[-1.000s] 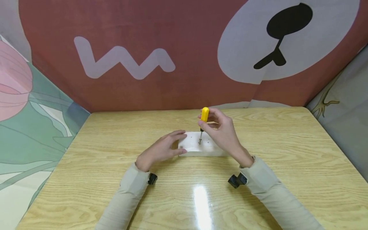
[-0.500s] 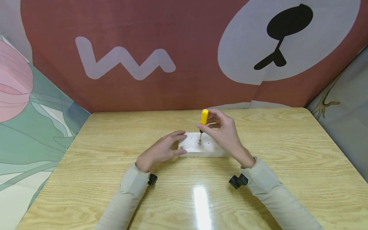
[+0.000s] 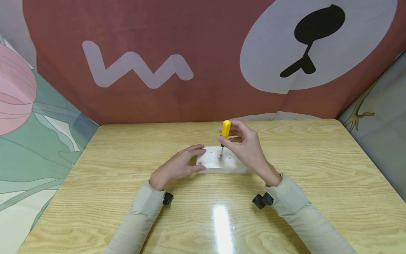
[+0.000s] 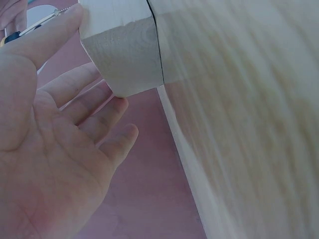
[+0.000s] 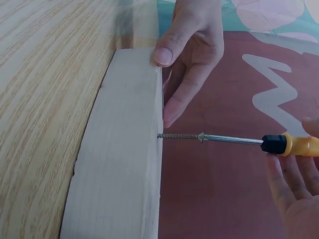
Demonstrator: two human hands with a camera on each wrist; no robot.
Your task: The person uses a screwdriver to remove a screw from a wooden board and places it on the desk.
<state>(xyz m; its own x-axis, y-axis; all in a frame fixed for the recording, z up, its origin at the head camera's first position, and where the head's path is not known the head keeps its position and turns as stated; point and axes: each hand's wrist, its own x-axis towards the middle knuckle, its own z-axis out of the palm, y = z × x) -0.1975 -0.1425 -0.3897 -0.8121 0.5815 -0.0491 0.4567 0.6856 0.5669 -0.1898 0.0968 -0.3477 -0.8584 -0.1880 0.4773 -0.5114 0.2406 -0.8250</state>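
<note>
A pale wooden block [image 3: 210, 160] lies lengthwise on the table, with small holes in its top face. The left hand [image 3: 180, 164] holds the block's left end, thumb on the near edge and fingertips on the far edge. A long threaded screw [image 5: 180, 136] stands in the block's top, most of its thread showing in the right wrist view. The tip of a screwdriver [image 5: 232, 139] meets the screw's head, in line with it. The right hand [image 3: 248, 147] pinches the screwdriver's yellow handle [image 3: 226, 129] between thumb and fingers, above the block.
The wood-grain table [image 3: 127, 148] extends around the block on all sides. Behind it hangs a reddish-brown printed backdrop [image 3: 158, 106]. Small black cameras are strapped at both wrists, the right one [image 3: 262, 200] jutting over the table.
The screwdriver's handle and the right hand's fingers have shifted very slightly. The left hand and the block have stayed in place.
</note>
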